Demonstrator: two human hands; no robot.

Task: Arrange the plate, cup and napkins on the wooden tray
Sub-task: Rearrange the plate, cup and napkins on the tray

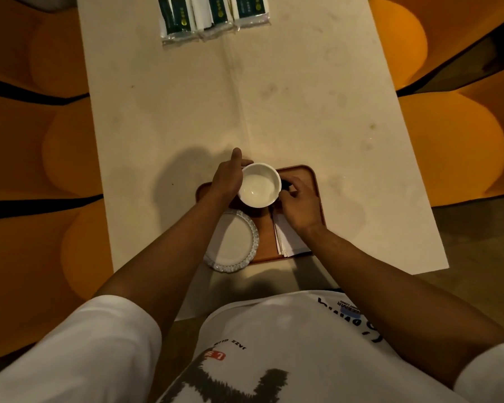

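A white cup is over the far part of the wooden tray; whether it rests on the tray I cannot tell. My left hand wraps its left side, thumb along the far rim. My right hand holds its right side, where the handle is hidden. A white paper plate with a patterned rim lies on the tray's near left, overhanging the edge. A stack of white napkins lies on the near right of the tray, partly under my right wrist.
The tray sits at the near edge of a long cream table. Three packs of napkins in green-and-white wrappers lie at the table's far end. Orange cushioned seats flank both long sides.
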